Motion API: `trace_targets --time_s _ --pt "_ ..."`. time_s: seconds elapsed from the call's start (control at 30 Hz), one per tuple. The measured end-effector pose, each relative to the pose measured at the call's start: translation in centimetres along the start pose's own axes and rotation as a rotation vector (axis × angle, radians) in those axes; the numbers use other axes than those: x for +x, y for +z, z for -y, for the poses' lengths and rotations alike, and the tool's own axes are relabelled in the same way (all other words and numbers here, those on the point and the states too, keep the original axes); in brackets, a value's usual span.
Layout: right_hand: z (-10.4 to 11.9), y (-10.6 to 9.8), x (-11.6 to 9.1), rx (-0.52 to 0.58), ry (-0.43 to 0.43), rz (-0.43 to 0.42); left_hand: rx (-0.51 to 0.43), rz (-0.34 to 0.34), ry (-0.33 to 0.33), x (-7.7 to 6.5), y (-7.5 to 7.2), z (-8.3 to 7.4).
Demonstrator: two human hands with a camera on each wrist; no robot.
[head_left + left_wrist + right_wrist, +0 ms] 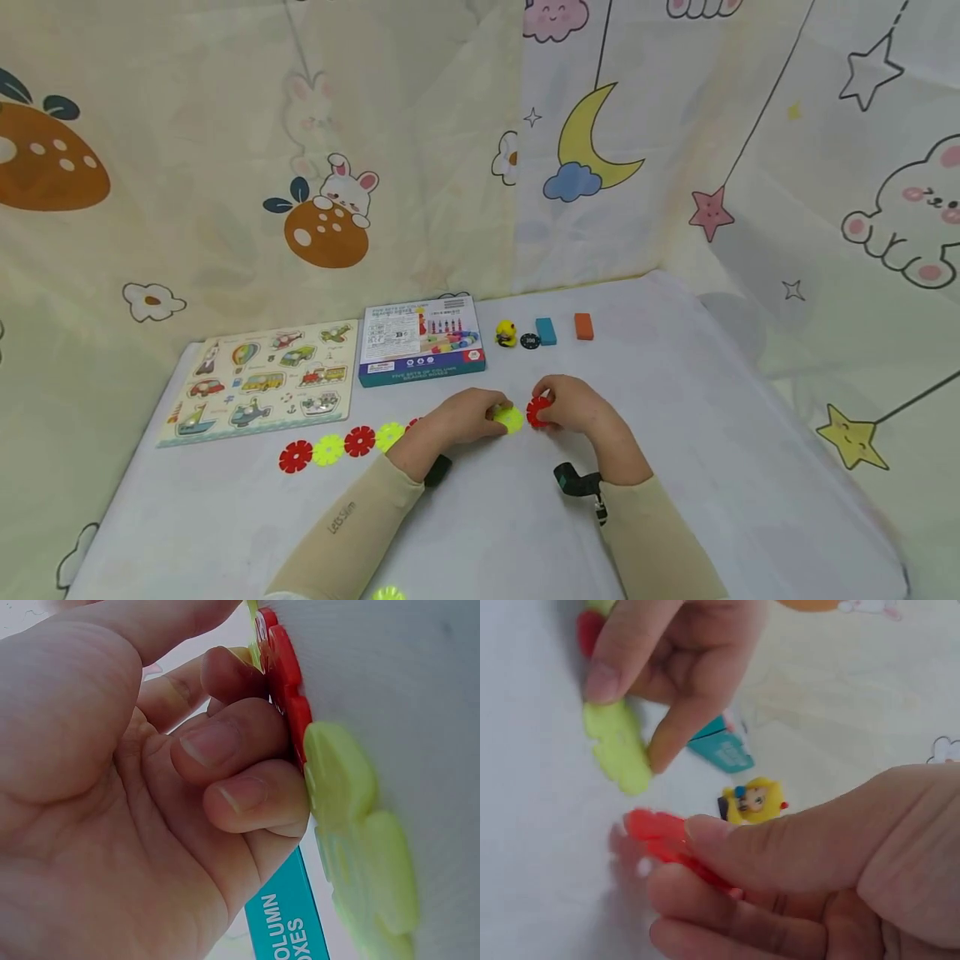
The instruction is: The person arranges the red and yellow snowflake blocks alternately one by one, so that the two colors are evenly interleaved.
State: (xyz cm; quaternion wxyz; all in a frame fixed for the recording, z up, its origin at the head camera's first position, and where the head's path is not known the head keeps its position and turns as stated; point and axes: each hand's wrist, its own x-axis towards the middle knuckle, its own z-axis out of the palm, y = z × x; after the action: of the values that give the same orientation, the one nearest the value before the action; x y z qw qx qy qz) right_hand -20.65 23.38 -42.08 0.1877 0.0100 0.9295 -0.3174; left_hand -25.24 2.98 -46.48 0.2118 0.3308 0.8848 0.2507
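My left hand [467,417] pinches a yellow-green notched plastic disc [512,420] by its edges, thumb and forefinger on opposite sides in the right wrist view. Just right of it, my right hand [579,408] grips a red disc [656,829] between thumb and fingers, tilted over the white cloth. A small gap separates the two discs. To the left runs a row of alternating discs, starting with a red one [296,456] and a yellow-green one [327,450]; my left hand and forearm hide part of the row. In the left wrist view, curled fingers lie against a red disc [291,679].
Behind the row lie a vehicle picture puzzle board [262,379] and a blue-and-white box [420,342]. Farther right stand a yellow figurine [506,333], a black round chip [530,341], a blue block [546,332] and an orange block [583,327]. Another yellow-green disc [389,593] shows at the near edge.
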Motion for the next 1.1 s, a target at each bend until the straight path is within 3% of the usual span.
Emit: trace_targets --time_s 0.3,1.1 --pt "-1.0 0.9 1.0 -0.101 0.054 -0.058 -0.008 -0.015 -0.003 -0.2 0.1 0.0" --pt "-1.7 1.4 2.4 -0.034 0.096 -0.116 0.002 0.016 -0.011 0.4 -0.3 -0.3"
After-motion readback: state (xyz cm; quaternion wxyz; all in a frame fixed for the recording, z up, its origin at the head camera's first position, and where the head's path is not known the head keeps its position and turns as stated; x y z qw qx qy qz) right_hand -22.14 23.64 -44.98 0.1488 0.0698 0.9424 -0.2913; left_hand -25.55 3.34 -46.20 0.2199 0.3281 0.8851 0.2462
